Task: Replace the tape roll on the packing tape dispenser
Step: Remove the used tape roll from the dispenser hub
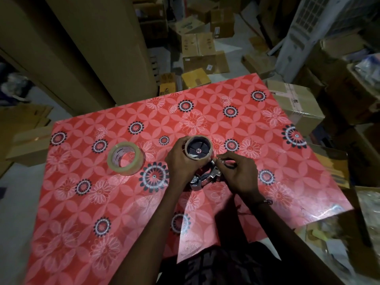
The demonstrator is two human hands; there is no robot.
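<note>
Dispenser (205, 173) gripped by both hands: left (181, 161) curled round core, right (236, 171) pinching frame.

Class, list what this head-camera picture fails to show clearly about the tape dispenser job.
- Dispenser body, head view: mostly hidden under both hands; blade not identifiable.
- What the right hand pinches: too small and dark.
- Print on the new tape roll: too small to read.
- Old cardboard core: near side covered by the left hand.
</note>
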